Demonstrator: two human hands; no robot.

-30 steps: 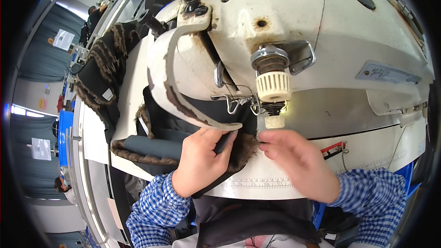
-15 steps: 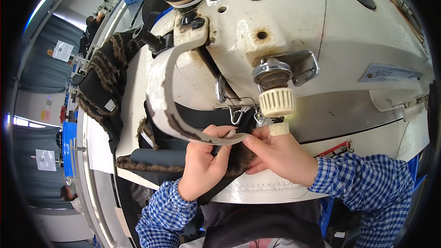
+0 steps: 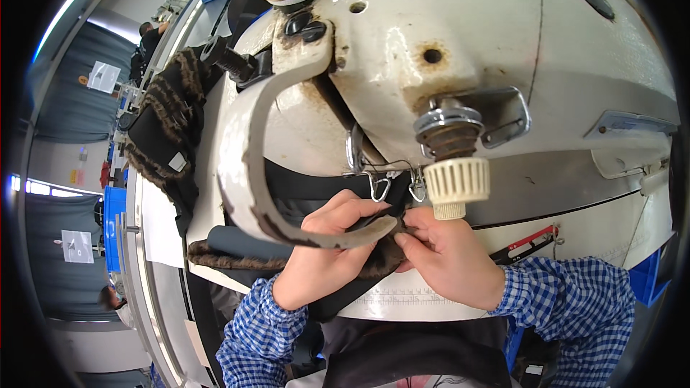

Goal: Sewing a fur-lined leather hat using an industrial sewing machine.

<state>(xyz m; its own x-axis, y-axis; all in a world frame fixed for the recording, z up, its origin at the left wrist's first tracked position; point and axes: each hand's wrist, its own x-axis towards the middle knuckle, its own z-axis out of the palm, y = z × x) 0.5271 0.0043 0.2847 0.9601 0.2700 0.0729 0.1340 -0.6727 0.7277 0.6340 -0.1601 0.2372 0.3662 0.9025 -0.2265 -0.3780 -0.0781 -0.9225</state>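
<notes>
My left hand (image 3: 327, 259) is closed on dark fabric with brown fur trim (image 3: 241, 256), its fingers partly behind the curved worn white bar (image 3: 238, 165) of a sewing machine (image 3: 481, 36). My right hand (image 3: 449, 266) pinches the same piece at its furry edge, thumb and fingers close beside the left fingertips. Both are just below the wire loops (image 3: 379, 185) and a cream knurled knob (image 3: 456, 185). What exactly lies between the fingertips is partly hidden.
Red-and-black thread snips (image 3: 532, 239) lie on the white ruled bed (image 3: 402, 305). More fur-trimmed dark pieces (image 3: 162, 129) are heaped at left. Blue bins (image 3: 113, 230) stand along the side. Two other people (image 3: 147, 47) are at far left.
My right hand has moved in from the right and closed on the fabric beside the left. My left fingers have shifted slightly up along the piece. The view has shifted a little.
</notes>
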